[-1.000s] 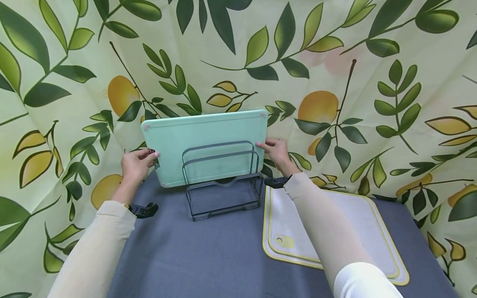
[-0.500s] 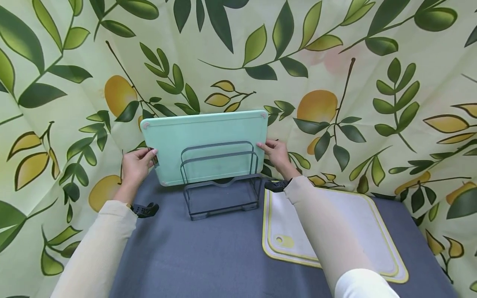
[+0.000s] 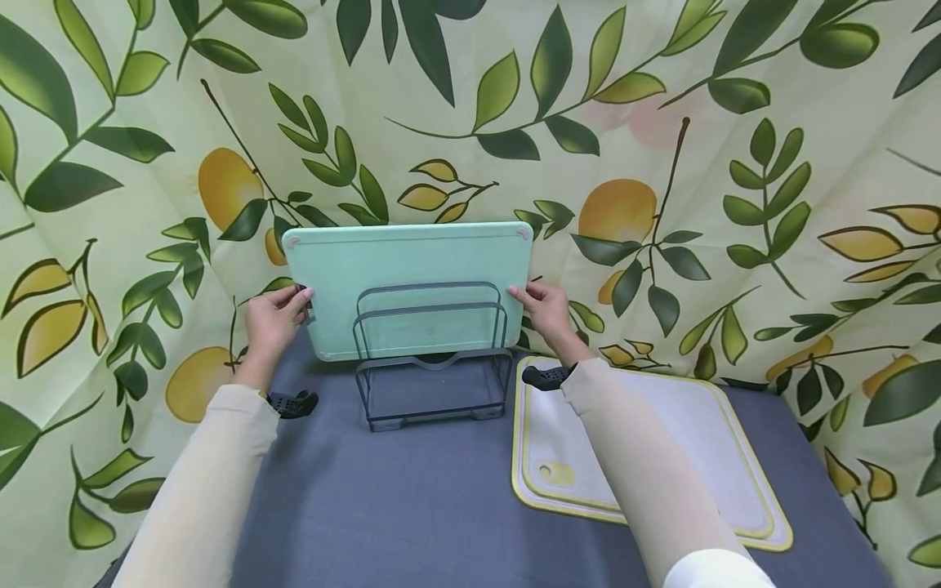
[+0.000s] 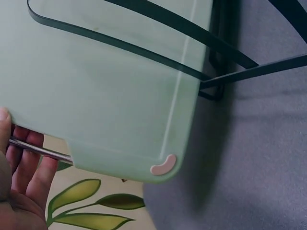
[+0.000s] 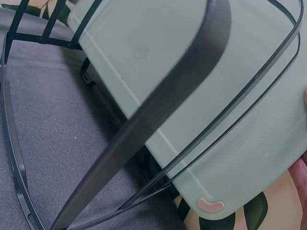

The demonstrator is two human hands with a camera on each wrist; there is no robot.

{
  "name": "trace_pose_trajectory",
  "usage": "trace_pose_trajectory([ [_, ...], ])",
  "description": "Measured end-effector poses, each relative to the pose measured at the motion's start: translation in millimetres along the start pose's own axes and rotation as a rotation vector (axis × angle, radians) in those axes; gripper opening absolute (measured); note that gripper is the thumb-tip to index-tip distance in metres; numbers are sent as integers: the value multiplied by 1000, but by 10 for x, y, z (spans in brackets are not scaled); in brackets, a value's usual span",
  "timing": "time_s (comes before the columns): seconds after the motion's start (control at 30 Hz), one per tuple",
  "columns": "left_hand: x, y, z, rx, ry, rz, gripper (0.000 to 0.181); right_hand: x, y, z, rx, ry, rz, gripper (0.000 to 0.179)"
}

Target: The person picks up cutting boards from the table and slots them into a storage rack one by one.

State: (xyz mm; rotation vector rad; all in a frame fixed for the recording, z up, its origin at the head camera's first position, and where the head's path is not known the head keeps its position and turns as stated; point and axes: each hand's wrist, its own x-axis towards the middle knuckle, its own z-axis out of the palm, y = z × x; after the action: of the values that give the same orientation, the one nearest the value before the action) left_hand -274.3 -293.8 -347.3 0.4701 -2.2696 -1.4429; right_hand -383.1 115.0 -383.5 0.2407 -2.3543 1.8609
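A mint-green cutting board (image 3: 334,278) with pink corner pads stands on its long edge at the dark metal wire rack (image 3: 434,410). Several rack wires pass in front of the board; whether one lies behind it, I cannot tell. My left hand (image 3: 275,322) grips the board's left side, where a metal handle bar (image 4: 42,152) runs under the fingers in the left wrist view. On the right edge, my right hand (image 3: 547,310) pinches the board with its thumb on the front face. Only bits of that hand's fingers (image 5: 300,179) appear in the right wrist view.
Two white cutting boards (image 3: 588,457) with yellow rims lie stacked on the grey-blue tabletop (image 3: 412,506), right of the rack and partly under my right forearm. A curtain (image 3: 456,98) printed with leaves and fruit hangs close behind the rack.
The green board has become more level, its left end rising slightly, and it sits a little farther right relative to the rack. Both hands keep their hold. The head view has shifted slightly.
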Motion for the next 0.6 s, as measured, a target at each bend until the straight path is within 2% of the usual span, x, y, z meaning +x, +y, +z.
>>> trace_pose_trajectory([
  [0.23,17,31,55,29,-10,6,53,-31,17,-57,2,27,-1,36],
  [0.37,29,46,69,29,5,27,53,-60,-46,-97,-47,16,14,37],
  [0.5,22,54,77,64,-2,44,54,-143,-108,-214,-145,-51,42,43],
  [0.6,-17,68,62,165,-19,73,55,-253,-140,-349,-175,-123,99,50],
])
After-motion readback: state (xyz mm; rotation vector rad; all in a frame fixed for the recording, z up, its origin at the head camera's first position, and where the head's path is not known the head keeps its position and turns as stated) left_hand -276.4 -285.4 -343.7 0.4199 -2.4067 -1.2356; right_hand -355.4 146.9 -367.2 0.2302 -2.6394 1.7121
